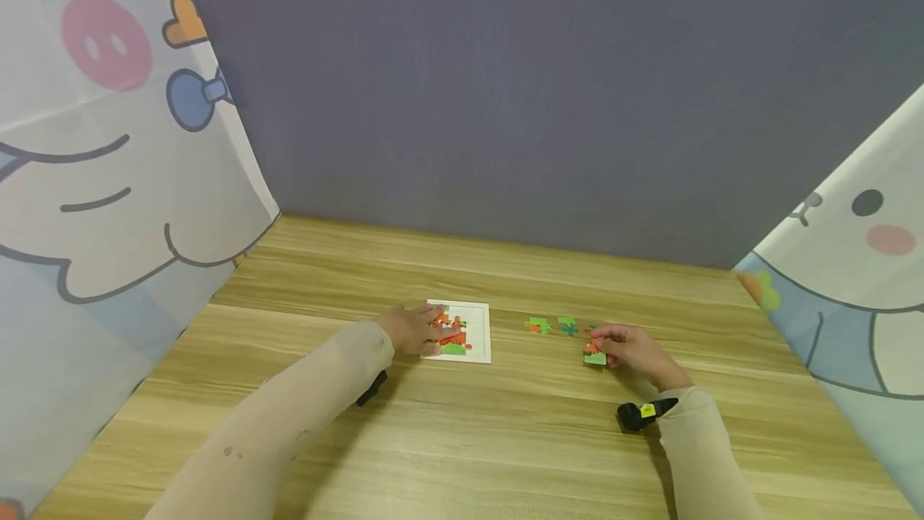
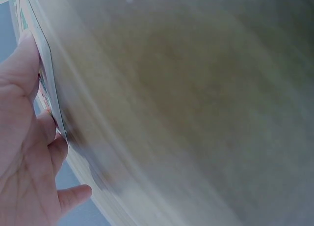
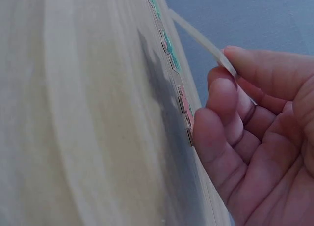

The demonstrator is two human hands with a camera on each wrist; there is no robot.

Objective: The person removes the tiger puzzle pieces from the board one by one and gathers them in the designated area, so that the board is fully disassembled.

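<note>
My left hand [image 1: 415,331] rests with spread fingers over the left side of a white puzzle tray [image 1: 487,335]. Under and beside those fingers are joined orange, red and green puzzle pieces [image 1: 454,349]; the hand covers part of the picture. In the left wrist view, the thumb and fingers lie along the tray's edge [image 2: 53,83]. To the right, my right hand [image 1: 638,350] pinches an orange and green puzzle piece [image 1: 595,359] between thumb and fingers. The right wrist view shows this piece [image 3: 203,39] nearly edge-on, tilted above the table.
Loose puzzle pieces lie between tray and right hand: a green and orange one [image 1: 539,325] and a green one [image 1: 568,327]. A reddish piece [image 3: 185,105] lies beside the right fingers. A grey panel [image 1: 469,103] stands behind the wooden table [image 1: 462,432], with printed cloths on both sides.
</note>
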